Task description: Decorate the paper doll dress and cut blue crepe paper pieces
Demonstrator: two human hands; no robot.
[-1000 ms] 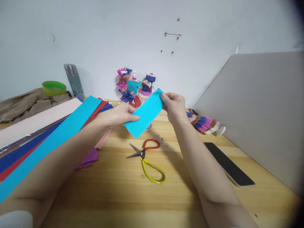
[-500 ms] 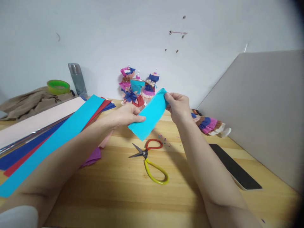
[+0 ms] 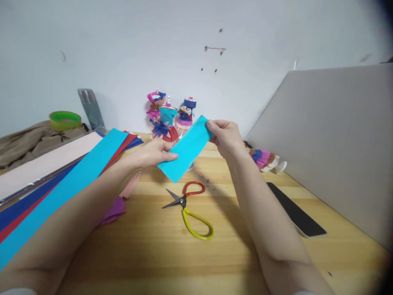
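Note:
A rectangular piece of bright blue crepe paper point(image 3: 188, 148) is stretched at a slant between my two hands, above the wooden table. My left hand point(image 3: 158, 151) pinches its lower left side, thumb on top. At the upper right end, my right hand point(image 3: 225, 135) grips the paper between thumb and fingers. Below the paper lie scissors point(image 3: 182, 201), blades apart, with one red and one yellow handle. Beyond my hands stand small dress forms point(image 3: 168, 116) decked in colourful crepe paper, partly hidden by the paper and my left hand.
Long crepe paper strips point(image 3: 70, 176) lie at the left, near green tape point(image 3: 65, 120), brown cloth point(image 3: 24, 141) and a bottle point(image 3: 91, 110). A black-topped flat object point(image 3: 296, 211) and a ruffled paper dress point(image 3: 264, 159) lie at the right, beside a grey panel point(image 3: 334, 139).
The view has swung slightly to the right, so everything sits further left. Both hands keep their hold on the blue crepe paper, which looks a little flatter.

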